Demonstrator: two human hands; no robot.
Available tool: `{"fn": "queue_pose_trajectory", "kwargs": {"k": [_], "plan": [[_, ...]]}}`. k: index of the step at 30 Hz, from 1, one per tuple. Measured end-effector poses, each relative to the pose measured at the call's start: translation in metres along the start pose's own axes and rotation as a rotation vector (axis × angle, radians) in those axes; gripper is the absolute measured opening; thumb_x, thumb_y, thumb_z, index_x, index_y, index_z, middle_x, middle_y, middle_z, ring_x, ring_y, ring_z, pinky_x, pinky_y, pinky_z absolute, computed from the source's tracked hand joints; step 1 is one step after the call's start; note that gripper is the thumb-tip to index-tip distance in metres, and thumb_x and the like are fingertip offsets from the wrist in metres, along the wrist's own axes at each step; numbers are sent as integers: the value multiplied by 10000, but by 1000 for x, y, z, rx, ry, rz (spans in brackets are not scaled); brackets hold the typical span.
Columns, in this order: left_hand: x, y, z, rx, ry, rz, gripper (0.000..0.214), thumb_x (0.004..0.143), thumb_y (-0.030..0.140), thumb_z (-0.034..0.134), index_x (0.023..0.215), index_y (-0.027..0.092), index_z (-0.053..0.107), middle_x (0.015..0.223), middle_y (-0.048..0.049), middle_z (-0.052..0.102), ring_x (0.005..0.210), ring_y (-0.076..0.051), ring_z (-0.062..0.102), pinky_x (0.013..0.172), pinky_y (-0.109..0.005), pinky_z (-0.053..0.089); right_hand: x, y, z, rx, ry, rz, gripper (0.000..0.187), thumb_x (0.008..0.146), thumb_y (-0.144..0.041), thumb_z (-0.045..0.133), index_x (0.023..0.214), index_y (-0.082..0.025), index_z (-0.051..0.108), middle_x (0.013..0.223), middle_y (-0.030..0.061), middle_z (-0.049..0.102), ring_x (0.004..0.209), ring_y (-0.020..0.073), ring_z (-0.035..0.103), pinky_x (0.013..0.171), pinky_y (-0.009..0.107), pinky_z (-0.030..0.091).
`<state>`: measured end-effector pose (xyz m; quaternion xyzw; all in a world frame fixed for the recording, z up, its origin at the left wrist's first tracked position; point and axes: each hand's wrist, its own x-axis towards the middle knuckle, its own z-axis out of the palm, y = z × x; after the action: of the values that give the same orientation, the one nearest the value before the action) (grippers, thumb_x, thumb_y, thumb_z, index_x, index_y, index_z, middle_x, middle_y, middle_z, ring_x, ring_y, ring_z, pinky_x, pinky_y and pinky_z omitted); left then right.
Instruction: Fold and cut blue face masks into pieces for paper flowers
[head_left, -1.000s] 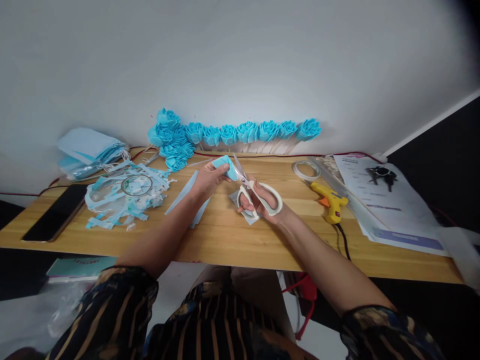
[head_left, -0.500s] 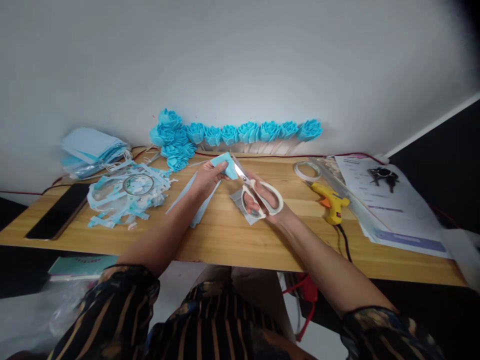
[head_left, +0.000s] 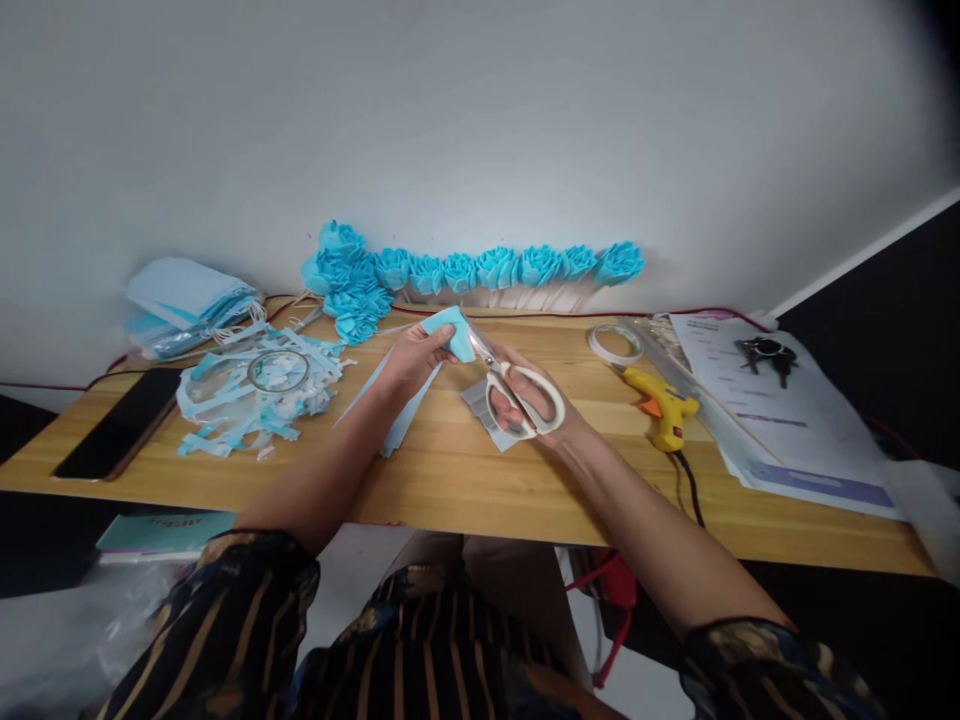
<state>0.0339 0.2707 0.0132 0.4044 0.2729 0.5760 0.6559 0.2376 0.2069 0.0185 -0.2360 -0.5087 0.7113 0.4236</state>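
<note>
Between thumb and fingers, my left hand [head_left: 418, 358] pinches a small light-blue piece of fabric [head_left: 454, 328]. My right hand [head_left: 541, 400] is closed through the loops of white-handled scissors [head_left: 527, 400], whose blades lie along the right edge of the blue piece. Pale blue strips [head_left: 403, 425] rest on the table under my left hand. Below the scissors lies a grey piece of material [head_left: 491, 412], partly covered by my right hand.
Blue fabric flowers [head_left: 498, 267] line the wall. Folded face masks [head_left: 187, 295], scraps with a tape roll [head_left: 277, 371] and a phone [head_left: 120, 423] lie left. A yellow glue gun [head_left: 663, 405], white tape [head_left: 616, 343], papers [head_left: 772, 410] and keys [head_left: 766, 357] lie right.
The scissor handles have come slightly closer together at the edge of the blue piece. My left hand keeps its hold almost unmoved.
</note>
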Motion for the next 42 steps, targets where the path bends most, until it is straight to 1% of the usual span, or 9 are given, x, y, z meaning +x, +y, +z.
{"fn": "queue_pose_trajectory", "kwargs": {"k": [3, 6, 8, 13, 15, 22, 29, 37, 42], "plan": [[0, 0, -1, -3, 13, 3, 464, 550, 433, 1019, 800, 135, 766, 666, 4, 735, 551, -112, 657, 503, -207, 533, -1, 0, -1, 23, -44, 16, 706, 881, -618, 767, 1420, -224, 538, 613, -87, 588, 441, 69, 425, 555, 233, 550], [1, -2, -3, 34, 27, 28, 369, 658, 390, 974, 781, 135, 737, 668, 0, 733, 545, -112, 655, 510, -212, 532, -1, 1, 0, 57, -123, 68, 604, 890, -681, 718, 1277, -233, 599, 669, -60, 609, 533, 98, 513, 703, 295, 605], [2, -1, -4, 39, 43, 37, 321, 719, 360, 942, 799, 134, 728, 692, -3, 740, 561, -109, 662, 526, -210, 536, -2, 1, -1, 57, -156, 103, 604, 894, -712, 688, 1249, -230, 611, 682, -52, 607, 560, 111, 527, 736, 320, 612], [8, 8, -8, -28, 234, 79, 218, 815, 269, 879, 808, 150, 695, 634, 42, 704, 495, -77, 626, 473, -182, 476, -5, -7, -8, 32, -166, 108, 606, 913, -639, 710, 1341, -236, 564, 674, -68, 596, 524, 100, 485, 727, 328, 620], [10, 11, -8, -54, 265, 75, 177, 852, 235, 844, 813, 149, 693, 623, 45, 701, 488, -78, 627, 462, -184, 472, -7, -10, -11, 52, -144, 87, 595, 913, -638, 709, 1333, -244, 560, 667, -69, 591, 517, 103, 481, 726, 339, 625], [6, 9, -5, -120, 201, 10, 135, 909, 192, 785, 833, 147, 684, 623, 50, 699, 492, -74, 643, 464, -183, 484, -6, -8, -12, 29, -207, 102, 685, 925, -674, 672, 1427, -232, 522, 665, -58, 618, 488, 98, 476, 673, 318, 625], [4, 12, -1, -89, 178, -13, 187, 890, 216, 815, 810, 147, 661, 601, 61, 687, 477, -65, 633, 465, -176, 480, -4, -4, -13, 1, -233, 98, 669, 937, -677, 655, 1425, -234, 541, 629, -65, 600, 486, 97, 478, 678, 308, 631], [3, 12, 2, -53, 171, -48, 250, 858, 272, 853, 782, 158, 645, 600, 61, 675, 483, -70, 626, 488, -185, 492, -4, -5, -12, -25, -218, 103, 768, 944, -669, 652, 1532, -209, 470, 631, -62, 600, 484, 101, 472, 668, 308, 634], [3, 12, 1, -68, 192, -74, 205, 934, 264, 771, 792, 161, 664, 615, 37, 696, 495, -86, 623, 488, -198, 474, -3, -5, -12, -16, -200, 98, 809, 929, -664, 679, 1549, -198, 449, 622, -62, 613, 475, 92, 477, 657, 286, 628]]}}
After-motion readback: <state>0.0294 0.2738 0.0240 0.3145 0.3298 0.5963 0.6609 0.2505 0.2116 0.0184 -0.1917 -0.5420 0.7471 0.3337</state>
